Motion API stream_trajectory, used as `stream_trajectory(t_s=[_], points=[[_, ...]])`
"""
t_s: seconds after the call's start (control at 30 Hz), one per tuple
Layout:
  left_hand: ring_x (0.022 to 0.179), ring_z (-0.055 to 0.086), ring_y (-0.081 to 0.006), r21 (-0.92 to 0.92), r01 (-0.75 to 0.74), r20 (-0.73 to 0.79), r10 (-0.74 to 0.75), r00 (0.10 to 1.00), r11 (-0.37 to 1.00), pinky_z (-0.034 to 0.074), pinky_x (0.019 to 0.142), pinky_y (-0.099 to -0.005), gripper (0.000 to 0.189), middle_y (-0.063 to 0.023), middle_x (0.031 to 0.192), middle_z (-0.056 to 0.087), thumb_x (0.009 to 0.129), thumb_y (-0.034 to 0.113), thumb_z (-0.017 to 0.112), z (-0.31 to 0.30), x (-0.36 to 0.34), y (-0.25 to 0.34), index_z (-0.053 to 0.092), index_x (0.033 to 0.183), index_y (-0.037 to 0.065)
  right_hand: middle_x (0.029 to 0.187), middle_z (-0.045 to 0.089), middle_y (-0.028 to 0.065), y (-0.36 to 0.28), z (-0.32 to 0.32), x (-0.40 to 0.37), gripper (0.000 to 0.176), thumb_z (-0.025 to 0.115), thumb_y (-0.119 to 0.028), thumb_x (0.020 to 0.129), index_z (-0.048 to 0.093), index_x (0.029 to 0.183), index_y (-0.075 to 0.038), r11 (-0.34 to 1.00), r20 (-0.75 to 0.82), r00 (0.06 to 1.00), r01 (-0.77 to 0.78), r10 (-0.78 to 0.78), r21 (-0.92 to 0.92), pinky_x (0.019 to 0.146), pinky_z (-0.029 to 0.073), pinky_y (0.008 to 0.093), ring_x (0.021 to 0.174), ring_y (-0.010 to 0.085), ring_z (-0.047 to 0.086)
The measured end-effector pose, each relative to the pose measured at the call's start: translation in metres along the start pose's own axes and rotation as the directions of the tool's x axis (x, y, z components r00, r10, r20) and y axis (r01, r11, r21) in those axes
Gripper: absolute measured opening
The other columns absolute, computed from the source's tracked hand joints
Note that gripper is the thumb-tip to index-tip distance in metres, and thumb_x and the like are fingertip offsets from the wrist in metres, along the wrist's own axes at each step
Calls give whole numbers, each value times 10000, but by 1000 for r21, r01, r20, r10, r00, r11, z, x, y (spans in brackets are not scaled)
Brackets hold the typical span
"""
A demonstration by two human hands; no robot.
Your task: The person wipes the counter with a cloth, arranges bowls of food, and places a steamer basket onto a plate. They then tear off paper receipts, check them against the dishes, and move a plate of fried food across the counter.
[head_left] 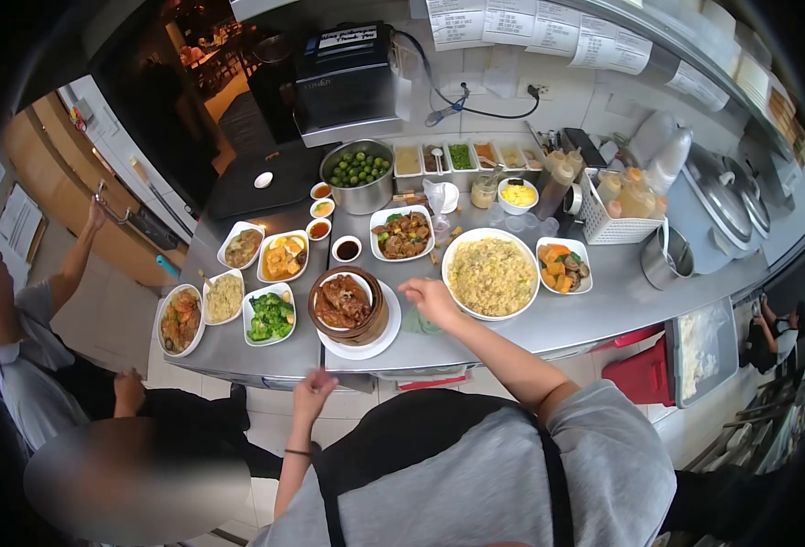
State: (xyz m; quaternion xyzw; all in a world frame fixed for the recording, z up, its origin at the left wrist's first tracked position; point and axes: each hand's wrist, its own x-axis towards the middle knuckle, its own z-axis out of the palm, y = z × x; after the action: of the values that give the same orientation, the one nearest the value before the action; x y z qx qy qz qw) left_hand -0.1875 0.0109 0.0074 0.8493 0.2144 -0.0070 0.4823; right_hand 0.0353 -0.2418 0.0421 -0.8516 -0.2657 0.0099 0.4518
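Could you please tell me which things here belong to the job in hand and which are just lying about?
In hand: right hand, green cloth, steamer basket, rice bowl, left hand.
Lying about: pot of limes, bottle basket, broccoli dish, black machine.

Lime pot (363, 196) at the back of my counter (603, 301). Left of it, three sauce cups (322, 209); right of it, condiment tray (445, 160), then white basket (603, 223); nearer me and left, broccoli dish (246, 319); behind the pot, black machine (347, 77).
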Motion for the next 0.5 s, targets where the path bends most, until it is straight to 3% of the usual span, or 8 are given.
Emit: stream_trajectory(t_s=[0.03, 0.1, 0.13, 0.2, 0.27, 0.3, 0.37, 0.5], points=[[872, 586, -205, 81, -113, -161, 125, 979, 990, 477, 716, -310, 546, -139, 970, 605, 678, 227, 722, -3, 2, 28, 516, 1128, -7, 722, 616, 141, 4, 2, 1, 135, 514, -165, 818, 584, 862, -59, 998, 20, 1000, 4, -5, 61, 612, 452, 400, 695, 318, 593], [1165, 407, -278, 70, -261, -210, 270, 940, 963, 363, 921, -380, 885, -206, 1260, 405, 594, 246, 779, -2, 25, 33, 300, 1294, -9, 729, 621, 132, -2, 0, 5, 141, 511, -162, 818, 592, 883, -66, 992, 42, 999, 7, -12, 124, 615, 458, 394, 695, 316, 596], [1165, 407, -278, 73, -259, -210, 268, 940, 963, 363, 921, -380, 885, -206, 1260, 405, 594, 246, 779, -1, 36, 34, 300, 1294, -9, 773, 625, 135, -16, -7, 8, 153, 513, -150, 813, 597, 915, -74, 991, 70, 992, -108, 102, 79, 659, 459, 382, 746, 313, 595], [1285, 198, -316, 111, -403, -193, 418, 888, 908, 223, 1019, -393, 1091, -245, 1370, 191, 531, 264, 810, 1, 56, 35, 134, 1343, -9, 817, 629, 139, -17, 1, 13, 175, 514, -138, 807, 602, 948, -82, 975, 96, 972, -220, 216, 32, 702, 460, 370, 798, 311, 593], [1285, 175, -329, 128, -388, -168, 405, 899, 913, 208, 1027, -392, 1122, -254, 1367, 176, 509, 270, 819, 4, 67, 44, 121, 1342, -11, 955, 610, 161, 3, 25, 21, 227, 492, -171, 837, 595, 1014, -74, 984, -106, 991, 98, -83, 150, 797, 439, 343, 937, 307, 561], [1286, 153, -341, 144, -375, -138, 393, 909, 916, 193, 1035, -392, 1154, -263, 1364, 162, 487, 276, 828, 6, 69, 45, 108, 1342, -13, 955, 610, 161, -2, 28, 22, 227, 492, -171, 837, 595, 1014, -74, 984, -104, 991, 97, -82, 152, 797, 439, 343, 937, 307, 561], [1276, 164, -349, 123, -377, -145, 392, 908, 918, 200, 1033, -392, 1162, -259, 1353, 186, 475, 276, 833, 9, 73, 47, 113, 1340, -12, 1064, 570, 175, -12, 30, 26, 308, 443, -255, 877, 561, 1079, -54, 892, 237, 969, -168, 71, 420, 869, 401, 329, 1032, 309, 513], [1234, 228, -346, 122, -366, -190, 383, 904, 923, 221, 1025, -387, 1149, -234, 1312, 260, 449, 275, 843, 12, 74, 52, 157, 1327, -7, 1039, 573, 191, -16, 37, 25, 402, 370, -335, 901, 525, 1105, -24, 915, 235, 969, -168, 84, 366, 853, 402, 346, 1008, 332, 522]])
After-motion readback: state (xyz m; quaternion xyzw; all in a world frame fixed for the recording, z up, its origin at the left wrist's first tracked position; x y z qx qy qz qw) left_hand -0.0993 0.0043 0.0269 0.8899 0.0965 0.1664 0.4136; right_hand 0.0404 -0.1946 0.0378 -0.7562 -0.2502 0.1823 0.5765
